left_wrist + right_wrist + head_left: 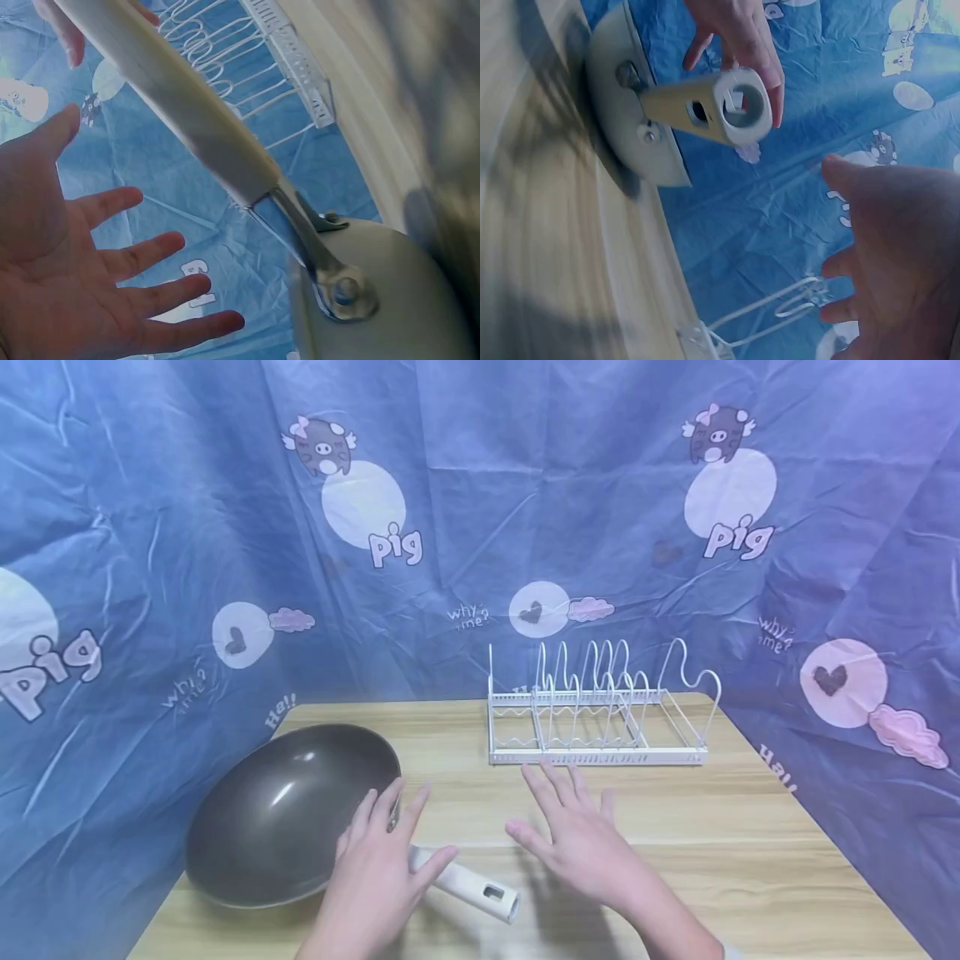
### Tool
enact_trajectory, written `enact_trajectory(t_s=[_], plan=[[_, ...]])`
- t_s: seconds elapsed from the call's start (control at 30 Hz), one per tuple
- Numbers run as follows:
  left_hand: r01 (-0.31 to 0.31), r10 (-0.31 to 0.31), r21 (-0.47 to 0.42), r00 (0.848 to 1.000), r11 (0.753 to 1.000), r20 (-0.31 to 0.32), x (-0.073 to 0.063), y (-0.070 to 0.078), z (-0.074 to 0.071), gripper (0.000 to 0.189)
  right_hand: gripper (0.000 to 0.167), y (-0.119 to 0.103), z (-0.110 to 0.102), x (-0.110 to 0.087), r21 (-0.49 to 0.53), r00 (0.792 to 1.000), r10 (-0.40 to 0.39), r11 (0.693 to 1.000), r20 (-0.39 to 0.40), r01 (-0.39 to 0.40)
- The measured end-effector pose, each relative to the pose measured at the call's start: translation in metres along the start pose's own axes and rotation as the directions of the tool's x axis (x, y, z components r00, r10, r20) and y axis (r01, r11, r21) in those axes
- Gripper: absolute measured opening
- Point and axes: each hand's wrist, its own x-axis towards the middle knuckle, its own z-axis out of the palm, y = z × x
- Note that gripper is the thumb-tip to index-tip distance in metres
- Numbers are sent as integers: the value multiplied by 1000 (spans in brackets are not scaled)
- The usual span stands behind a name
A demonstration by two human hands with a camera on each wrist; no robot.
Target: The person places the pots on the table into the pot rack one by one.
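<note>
A dark frying pan (277,818) sits at the left of the table, its pale handle (472,889) pointing toward the near right. In the left wrist view a metal bracket (300,232) joins that handle to the light outer wall of the pan. My left hand (375,868) hovers over the handle's base with fingers spread, apart from it in the left wrist view. To the right of the handle my right hand (577,835) is raised above the table, fingers spread, holding nothing. Beyond it stands a white wire rack (596,756).
The rack's upright wire loops (611,664) rise near the table's back edge. Wood-grain table (712,835) extends across the front and right. A blue curtain (480,510) with pig prints encloses the back and both sides.
</note>
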Motion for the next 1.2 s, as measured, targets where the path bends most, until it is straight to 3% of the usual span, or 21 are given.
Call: enact_trajectory(t_s=[0.13,0.27,0.43,0.53,0.6,0.73,0.87,0.9,0.97,1.0,1.07,1.13,1.2], plan=[[29,-31,-40,998,999,-49,-9,-4,3,78,86,-4,5,-1,140,998,-1,990,62,-8],[95,-101,-95,993,991,-63,-16,-7,6,75,85,-7,11,-3,283,993,-26,959,114,-7],[216,-213,-129,976,968,41,-19,-11,8,56,76,-8,20,-5,452,979,-76,892,191,-19],[252,-236,-145,964,957,120,-20,-14,10,51,70,-8,26,-4,538,965,-108,842,240,-39],[258,-235,-164,961,952,146,-19,-16,13,47,67,-7,29,-3,595,954,-135,802,266,-53],[262,-225,-196,955,945,192,-19,-23,18,45,66,-6,36,-3,715,925,-190,690,330,-113],[304,-210,-286,924,909,319,-18,-35,23,57,65,-5,42,-1,799,886,-229,560,404,-220],[319,-194,-336,914,886,356,-18,-38,25,60,64,-5,44,0,817,875,-243,522,418,-245],[366,-160,-467,892,805,423,-18,-44,28,67,62,-6,48,1,848,852,-286,445,439,-287],[385,-130,-539,883,749,450,-17,-48,30,70,60,-6,49,2,859,837,-314,409,448,-307],[423,-59,-667,866,613,496,-17,-53,32,73,56,-7,53,4,882,808,-378,327,452,-340],[470,14,-742,841,478,541,-18,-57,36,75,53,-8,57,5,889,777,-434,251,456,-382],[509,88,-780,815,364,573,-18,-59,41,75,50,-8,61,6,886,759,-459,189,462,-424]])
